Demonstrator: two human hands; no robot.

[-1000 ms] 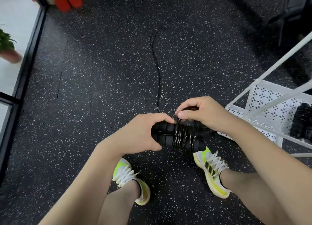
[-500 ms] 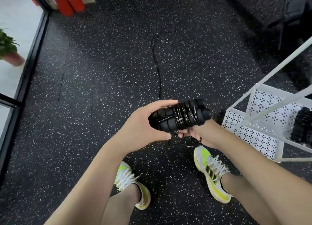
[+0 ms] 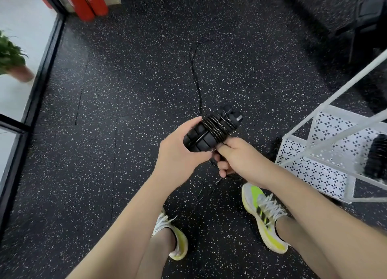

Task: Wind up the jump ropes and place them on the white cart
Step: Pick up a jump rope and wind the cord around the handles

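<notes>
My left hand grips the near end of the handles, fingers curled over the top and thumb underneath. My right hand sits just below and right of them, fingers closed on the cord where it comes off the wraps. A second ago that hand was on top of the bundle; it has since passed underneath, and the handles have tipped from lying level to pointing toward the upper right of the frame. I read that as another turn going on.

The coils cover the far half of the handles, packed close together. A loose tail runs up the floor toward the top centre of the frame, and a thin strand hangs below my hands between my shoes. So winding is not finished, I judge; several more turns look needed before the free end can be tucked.

The cart stands at the right edge, near my right hand, with one dark bundle already on its shelf. Placing this rope there should be a short reach once the slack is gone.
</notes>
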